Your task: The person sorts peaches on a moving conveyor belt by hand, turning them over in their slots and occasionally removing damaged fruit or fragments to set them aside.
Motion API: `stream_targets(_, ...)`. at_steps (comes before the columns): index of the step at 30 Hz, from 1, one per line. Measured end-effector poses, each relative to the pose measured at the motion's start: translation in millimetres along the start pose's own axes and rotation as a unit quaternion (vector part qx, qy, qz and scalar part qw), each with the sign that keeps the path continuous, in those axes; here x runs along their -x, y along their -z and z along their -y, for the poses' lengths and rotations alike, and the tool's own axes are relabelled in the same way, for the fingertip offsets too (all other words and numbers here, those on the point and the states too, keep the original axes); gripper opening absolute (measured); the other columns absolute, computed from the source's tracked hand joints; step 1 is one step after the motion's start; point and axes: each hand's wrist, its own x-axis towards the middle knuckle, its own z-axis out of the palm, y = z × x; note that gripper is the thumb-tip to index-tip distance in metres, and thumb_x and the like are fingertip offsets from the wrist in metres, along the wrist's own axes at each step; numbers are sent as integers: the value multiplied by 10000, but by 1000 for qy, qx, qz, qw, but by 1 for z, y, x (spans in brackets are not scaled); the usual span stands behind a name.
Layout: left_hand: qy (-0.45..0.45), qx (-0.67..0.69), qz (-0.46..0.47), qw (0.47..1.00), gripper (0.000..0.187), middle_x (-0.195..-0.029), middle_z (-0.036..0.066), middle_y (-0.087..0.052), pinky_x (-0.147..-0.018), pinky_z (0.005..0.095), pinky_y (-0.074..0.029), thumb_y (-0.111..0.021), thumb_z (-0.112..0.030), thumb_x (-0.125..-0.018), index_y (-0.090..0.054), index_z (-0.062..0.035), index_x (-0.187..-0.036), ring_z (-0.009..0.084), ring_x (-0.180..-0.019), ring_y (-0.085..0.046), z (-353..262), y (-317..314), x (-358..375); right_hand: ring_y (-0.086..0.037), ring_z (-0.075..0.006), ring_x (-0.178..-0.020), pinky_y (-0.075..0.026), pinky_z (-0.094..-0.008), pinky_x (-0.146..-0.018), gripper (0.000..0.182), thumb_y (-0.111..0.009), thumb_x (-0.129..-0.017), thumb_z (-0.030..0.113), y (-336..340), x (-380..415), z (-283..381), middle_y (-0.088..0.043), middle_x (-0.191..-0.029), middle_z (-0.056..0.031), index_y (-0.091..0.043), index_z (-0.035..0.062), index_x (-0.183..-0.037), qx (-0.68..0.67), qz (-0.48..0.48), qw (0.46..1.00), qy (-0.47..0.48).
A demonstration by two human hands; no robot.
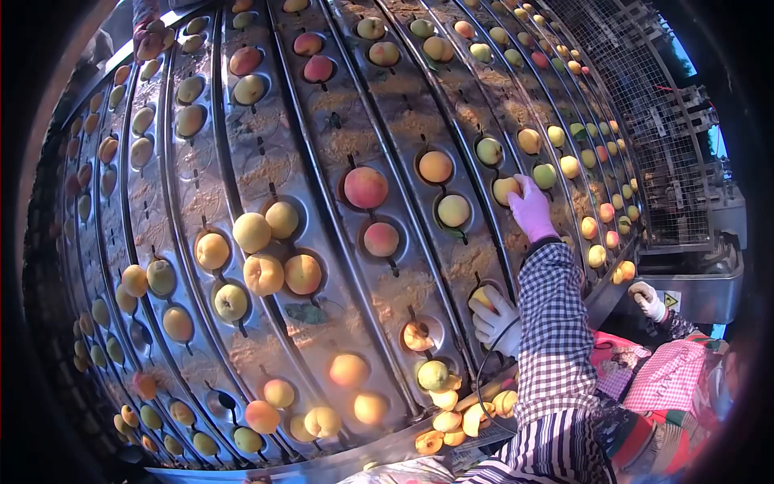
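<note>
My right hand (532, 211), in a thin purple glove and checked sleeve, reaches over the metal trough conveyor. Its fingertips close on a yellow peach (505, 190) sitting in a round cup. Nearer to me, my left hand (497, 324), in a white glove, curls round another yellow peach (483, 298), partly covered by the fingers. The checked sleeve hides its wrist, and a dark cord loops beside it. Left of that hand, a dark-centred peach (418, 335) sits in a cup; a greenish peach (433, 375) lies below it.
Several cut yellow peach pieces (472, 419) lie along the conveyor's near edge. Whole peaches, such as a red one (366, 187), fill many cups. At right, a co-worker's white-gloved hand (645, 298) is near the edge. A wire mesh guard (637, 105) stands beyond.
</note>
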Motion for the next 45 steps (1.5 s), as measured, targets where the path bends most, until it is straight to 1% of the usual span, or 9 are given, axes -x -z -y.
stream_targets(10,44,17,-44,998,501,-1102,197,-652,-844,438,-502,-756,-266,-839,-581,7,-1221,351,-972,-609,-11,12,-14,-617,-380,-1186,-485,-466,-1022,564,-678,-892,339,-8,11,42,-639,-1283,-209,-557,74,-1375,195,-89,977,-6)
stream_targets(13,75,84,-72,991,394,-1045,172,-655,-773,411,-512,-688,-297,-910,-600,-1,-1156,309,-895,-613,-26,4,-9,-615,-376,-1187,-486,-457,-1012,517,-676,-905,368,5,27,93,-645,-1265,-215,-605,58,-1312,95,-95,991,7)
stream_targets(17,96,131,-91,983,334,-970,138,-660,-679,376,-525,-597,-338,-1006,-624,-11,-1069,254,-792,-619,-37,4,-1,-639,-365,-1127,-523,-452,-925,463,-699,-880,369,-9,55,126,-649,-1210,-196,-647,53,-1215,99,124,986,58)
stream_targets(23,68,138,-83,985,435,-835,79,-634,-595,322,-464,-528,-433,-1042,-627,-19,-951,171,-696,-562,-42,5,0,-642,-341,-1091,-521,-472,-923,442,-750,-819,346,-24,84,160,-633,-1183,-137,-623,85,-1152,242,39,968,59)
stream_targets(31,92,138,-81,983,532,-1020,182,-677,-760,400,-516,-480,-450,-1051,-650,54,-1078,276,-846,-629,-61,5,10,-581,-345,-1170,-498,-469,-964,558,-750,-825,331,-38,125,233,-587,-1286,-124,-584,104,-1307,94,67,960,255)
stream_targets(35,63,23,-91,994,499,-1129,262,-677,-913,463,-468,-459,-402,-1055,-657,45,-1155,400,-984,-607,-91,8,25,-611,-363,-1117,-511,-455,-936,477,-714,-860,314,-64,131,229,-627,-1202,-143,-601,111,-1276,36,89,974,206)
stream_targets(39,88,88,-93,988,486,-1217,231,-668,-939,426,-479,-467,-383,-1054,-660,16,-1253,353,-1039,-621,-80,8,21,-636,-358,-1071,-514,-469,-922,455,-692,-883,343,-63,138,240,-637,-1215,-154,-615,88,-1251,93,93,981,142)
stream_targets(43,112,141,-104,978,463,-1233,180,-663,-941,393,-486,-490,-362,-1052,-645,-4,-1302,293,-1083,-610,-79,8,21,-620,-346,-1088,-488,-480,-952,583,-717,-862,395,-58,156,290,-642,-1188,-138,-579,39,-1302,79,8,963,259)
stream_targets(45,68,202,-126,969,445,-1185,139,-663,-795,408,-560,-567,-380,-994,-591,-72,-1313,274,-1009,-657,35,3,-33,-620,-329,-1082,-481,-478,-931,683,-731,-836,466,-62,168,329,-642,-1172,-134,-557,53,-1352,45,72,960,266)
